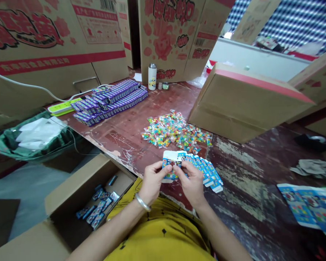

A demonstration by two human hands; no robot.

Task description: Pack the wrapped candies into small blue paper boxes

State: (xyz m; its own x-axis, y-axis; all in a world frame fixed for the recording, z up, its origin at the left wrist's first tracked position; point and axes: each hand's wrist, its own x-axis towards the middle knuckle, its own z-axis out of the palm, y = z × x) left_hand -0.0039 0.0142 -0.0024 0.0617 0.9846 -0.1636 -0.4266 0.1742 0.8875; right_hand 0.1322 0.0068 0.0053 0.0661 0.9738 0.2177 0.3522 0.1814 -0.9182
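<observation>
A small blue candy box (169,175) with white open flaps is gripped by its sides between my two hands, close to the table's front edge. My left hand (153,178), with a silver bangle at the wrist, pinches its left side with the thumb on the front. On the other side my right hand (190,178) pinches it the same way. Just right of the box, a fanned row of flat blue cartons (206,167) lies on the table, partly behind my right hand. Beyond my hands spreads a pile of clear candy packets (171,128) with colourful sweets.
Purple boxes (111,99) stand stacked at the back left beside a green power strip (63,107). An open carton (84,195) below the edge holds several small boxes. A tilted cardboard box (244,103) and more blue cartons (309,208) lie right. A white bottle (152,77) stands behind.
</observation>
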